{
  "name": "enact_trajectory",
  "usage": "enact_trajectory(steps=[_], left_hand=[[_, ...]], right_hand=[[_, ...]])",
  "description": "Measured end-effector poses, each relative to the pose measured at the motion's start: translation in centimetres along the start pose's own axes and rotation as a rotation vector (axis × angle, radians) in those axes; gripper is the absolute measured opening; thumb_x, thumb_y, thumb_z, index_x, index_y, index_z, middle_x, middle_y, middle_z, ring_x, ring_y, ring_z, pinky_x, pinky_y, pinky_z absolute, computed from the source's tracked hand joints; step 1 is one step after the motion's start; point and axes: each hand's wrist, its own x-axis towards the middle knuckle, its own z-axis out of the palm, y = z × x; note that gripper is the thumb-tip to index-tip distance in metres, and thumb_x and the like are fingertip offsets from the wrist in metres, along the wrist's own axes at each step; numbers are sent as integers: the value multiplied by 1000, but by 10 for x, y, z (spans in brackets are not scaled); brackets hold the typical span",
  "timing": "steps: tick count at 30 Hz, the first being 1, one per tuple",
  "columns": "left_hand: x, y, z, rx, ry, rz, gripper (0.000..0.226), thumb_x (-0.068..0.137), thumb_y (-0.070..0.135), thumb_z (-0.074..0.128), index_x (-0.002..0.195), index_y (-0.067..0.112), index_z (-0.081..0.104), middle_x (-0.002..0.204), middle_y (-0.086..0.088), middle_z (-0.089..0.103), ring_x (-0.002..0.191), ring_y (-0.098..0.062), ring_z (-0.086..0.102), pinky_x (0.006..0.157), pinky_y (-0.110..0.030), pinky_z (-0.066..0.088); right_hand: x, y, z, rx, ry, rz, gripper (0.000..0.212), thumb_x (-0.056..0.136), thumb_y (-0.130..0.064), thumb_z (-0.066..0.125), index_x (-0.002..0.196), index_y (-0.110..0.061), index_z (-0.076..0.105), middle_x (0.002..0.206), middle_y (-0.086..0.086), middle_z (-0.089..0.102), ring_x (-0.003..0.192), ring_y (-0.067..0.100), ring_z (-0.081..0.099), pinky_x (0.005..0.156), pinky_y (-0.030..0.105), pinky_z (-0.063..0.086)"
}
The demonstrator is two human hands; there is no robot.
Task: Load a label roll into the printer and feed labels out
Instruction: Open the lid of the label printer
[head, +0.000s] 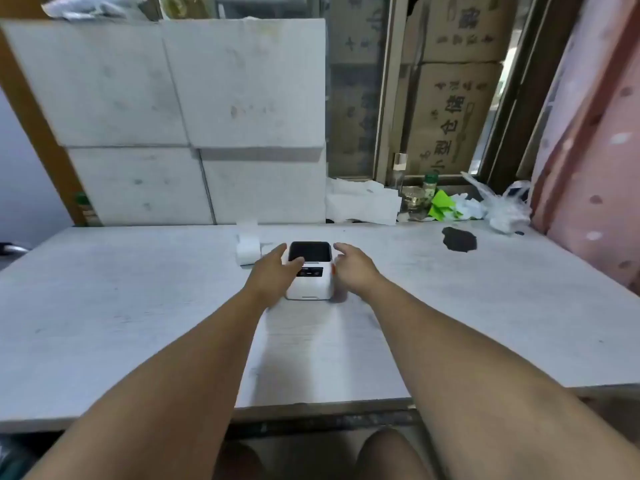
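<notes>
Head view, from the left: the label roll (248, 250) stands on the pale worktop (104, 306) just beside the printer's left rear corner, with a short tail of labels sticking up behind it. It lies free, no hand on it.

Next comes the left hand (277, 273), fingers spread and apart, clamped on nothing. Its thumb reaches over the printer's front control strip while the other fingers run along the left flank; whether they press the casing or only hover at it I cannot tell.

The printer (309, 271) sits mid-worktop, a small white box with a dark lid on top, which looks shut. No labels show at its front.

The right hand (351, 268) mirrors the left on the other flank, open, fingers loosely extended, close to the right side of the casing but seemingly not gripping it.

Judging by this, the step in hand is getting the lid open, so loading has not yet begun. To do it well, both hands should settle on the flanks and find the release catches, squeezing evenly so the light box does not skid or tip backwards. One hand should steady the base while the other lifts the lid fully. The roll is within easy reach of the left hand, and its loose tail should face the exit slot.
</notes>
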Motion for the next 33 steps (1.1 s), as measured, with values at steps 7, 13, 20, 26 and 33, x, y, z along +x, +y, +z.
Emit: enact_trajectory(steps=[7, 13, 20, 26, 33], left_hand=[[9, -25, 8, -147, -29, 76, 31, 85, 38, 60, 115, 39, 52, 95, 21, 60, 92, -4, 55, 70, -17, 39], [8, -37, 7, -313, 105, 28, 32, 92, 24, 56, 119, 41, 53, 91, 29, 59, 90, 7, 56, 74, -8, 40], [10, -40, 3, -387, 76, 18, 41, 88, 26, 61, 128, 34, 53, 117, 11, 64, 107, -4, 59, 72, -9, 42], [10, -43, -2, -430, 5, 20, 40, 88, 25, 63, 126, 34, 55, 113, 23, 62, 107, -1, 61, 83, -17, 46], [13, -48, -7, -485, -25, -16, 41, 89, 24, 63, 129, 23, 55, 127, 5, 61, 109, -4, 59, 105, -32, 41]], right_hand=[[23, 13, 25, 244, 69, 18, 46, 90, -11, 33, 116, -31, 65, 111, -2, 69, 97, 20, 61, 75, 29, 55], [22, 23, 33, 269, 171, -37, 35, 92, -15, 43, 112, -28, 70, 97, -9, 70, 81, 5, 60, 51, 3, 43], [21, 28, 32, 292, 126, -55, 33, 92, -19, 49, 119, -28, 67, 103, -11, 70, 80, -7, 60, 50, 1, 41], [19, 32, 32, 280, 102, -91, 34, 91, -22, 50, 121, -30, 65, 112, -14, 70, 98, -3, 62, 77, 11, 47], [19, 32, 29, 318, 81, -86, 33, 90, -21, 52, 119, -28, 67, 109, -15, 70, 96, -4, 62, 72, 4, 46]])
